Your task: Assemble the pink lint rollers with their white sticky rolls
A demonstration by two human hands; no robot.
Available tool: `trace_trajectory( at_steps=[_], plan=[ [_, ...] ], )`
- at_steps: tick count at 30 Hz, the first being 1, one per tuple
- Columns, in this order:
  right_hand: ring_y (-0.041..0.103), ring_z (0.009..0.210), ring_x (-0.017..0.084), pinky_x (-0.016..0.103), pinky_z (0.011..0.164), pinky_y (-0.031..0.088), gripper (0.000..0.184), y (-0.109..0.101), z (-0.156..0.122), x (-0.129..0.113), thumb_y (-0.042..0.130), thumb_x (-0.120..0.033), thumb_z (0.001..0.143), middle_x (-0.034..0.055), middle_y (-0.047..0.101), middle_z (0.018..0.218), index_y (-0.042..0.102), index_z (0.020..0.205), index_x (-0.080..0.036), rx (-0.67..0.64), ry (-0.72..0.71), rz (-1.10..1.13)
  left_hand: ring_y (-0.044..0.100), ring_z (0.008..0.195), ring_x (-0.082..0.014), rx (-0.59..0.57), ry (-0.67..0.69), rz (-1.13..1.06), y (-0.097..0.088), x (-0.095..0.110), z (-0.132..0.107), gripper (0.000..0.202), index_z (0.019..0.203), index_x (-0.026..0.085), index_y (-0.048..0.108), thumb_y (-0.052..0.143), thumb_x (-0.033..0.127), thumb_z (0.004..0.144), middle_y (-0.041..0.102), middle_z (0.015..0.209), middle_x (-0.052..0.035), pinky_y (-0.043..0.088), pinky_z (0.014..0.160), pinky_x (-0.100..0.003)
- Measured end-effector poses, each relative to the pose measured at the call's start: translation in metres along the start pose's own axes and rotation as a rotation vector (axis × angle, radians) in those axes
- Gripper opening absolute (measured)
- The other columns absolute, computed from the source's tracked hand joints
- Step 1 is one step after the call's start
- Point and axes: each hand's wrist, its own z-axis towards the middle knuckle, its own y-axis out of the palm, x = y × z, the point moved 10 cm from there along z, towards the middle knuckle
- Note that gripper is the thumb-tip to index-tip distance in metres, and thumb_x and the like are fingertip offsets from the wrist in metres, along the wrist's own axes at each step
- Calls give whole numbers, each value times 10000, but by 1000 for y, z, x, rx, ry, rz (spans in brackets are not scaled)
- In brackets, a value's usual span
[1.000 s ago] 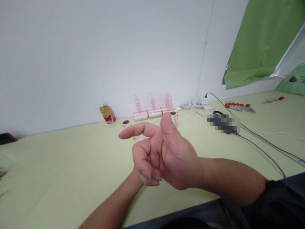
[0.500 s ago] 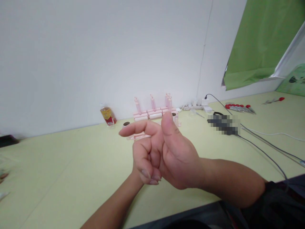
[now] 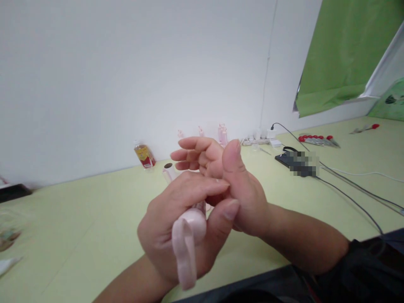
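My left hand [image 3: 170, 223] is raised in front of me, its fingers and thumb wrapped round a pale pink plastic piece [image 3: 187, 244] with a rounded head and a flat handle that hangs down. Its forefinger lies across my right hand [image 3: 235, 185], which sits just behind it. The right hand's thumb stands up and its fingers stretch out to the left, apart, with nothing in them. Both hands hover above the pale green table [image 3: 78, 219].
Along the wall stand a small bottle of amber liquid [image 3: 143, 155], several pink rollers [image 3: 221, 132] and a power strip [image 3: 259, 139]. A dark device [image 3: 284, 158] with cables and red-handled tools [image 3: 315, 139] lie to the right. A green cloth [image 3: 344, 54] hangs at the upper right.
My left hand has come up in front of the right one with the pink piece in it. The right hand's curled fingers have stretched out.
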Motion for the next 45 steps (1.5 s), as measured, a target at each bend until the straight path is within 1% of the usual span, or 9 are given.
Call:
trace_trajectory(
  at_steps=[5, 11, 17, 20, 24, 27, 30, 36, 45],
  plan=[
    [584, 1117, 257, 452, 920, 525, 655, -8, 0, -9, 432, -810, 859, 101, 649, 1148, 663, 1165, -278, 29, 14, 68, 666, 878, -147, 35, -36, 36, 7, 2, 6, 252, 1075, 342, 692, 736, 234, 851, 712, 907, 46, 585, 817, -335],
    [571, 1128, 274, 431, 807, 546, 633, -9, -1, -16, 453, -800, 855, 120, 648, 1165, 665, 1138, -274, 67, 33, 82, 667, 907, -173, 38, -97, -1, 13, 0, 7, 215, 1053, 326, 703, 733, 250, 855, 698, 893, 24, 585, 864, -365],
    [592, 1101, 263, 458, 908, 515, 632, -2, -1, -17, 448, -797, 859, 109, 659, 1109, 641, 1146, -268, 5, 10, 139, 686, 984, -189, 64, -123, 3, 12, 2, 6, 133, 984, 306, 714, 722, 258, 860, 705, 914, 20, 603, 857, -349],
    [611, 1018, 256, 456, 880, 518, 624, 3, -1, -13, 472, -795, 847, 101, 663, 1043, 629, 1143, -268, -35, 18, 189, 676, 1014, -181, 51, -130, 14, 11, 2, 6, 115, 970, 302, 698, 704, 248, 869, 699, 926, 23, 603, 837, -335],
    [616, 937, 247, 447, 873, 508, 588, 5, 0, -6, 462, -776, 862, 88, 649, 958, 640, 1088, -262, -28, -6, 275, 666, 944, -181, 11, -151, 60, 14, 0, 7, 140, 954, 309, 675, 739, 294, 830, 679, 892, 23, 609, 781, -345],
    [616, 932, 235, 443, 940, 478, 527, 5, 1, -5, 444, -714, 912, 76, 631, 939, 649, 1083, -259, -36, -38, 324, 653, 899, -180, 35, -184, 76, 13, -2, 7, 157, 935, 315, 670, 744, 259, 808, 673, 875, 25, 610, 783, -370],
    [610, 942, 241, 449, 942, 475, 518, 7, 2, -4, 461, -710, 908, 80, 631, 954, 649, 1093, -265, -69, -29, 325, 649, 879, -169, 63, -228, 61, 14, -4, 8, 146, 898, 311, 673, 732, 214, 806, 671, 854, 35, 610, 811, -378],
    [597, 916, 232, 435, 924, 480, 468, 3, 3, 1, 432, -657, 934, 76, 621, 941, 650, 1058, -261, -17, 4, 334, 679, 881, -199, 71, -292, 42, 14, -11, 7, 95, 858, 289, 683, 711, 205, 823, 686, 850, 13, 633, 776, -418],
    [590, 887, 225, 423, 900, 484, 484, 4, 3, 0, 391, -648, 957, 79, 618, 937, 651, 1067, -254, 9, -30, 312, 664, 840, -168, 98, -319, -6, 13, -13, 5, 135, 831, 280, 675, 703, 151, 805, 670, 809, 25, 635, 724, -362]
  ],
)
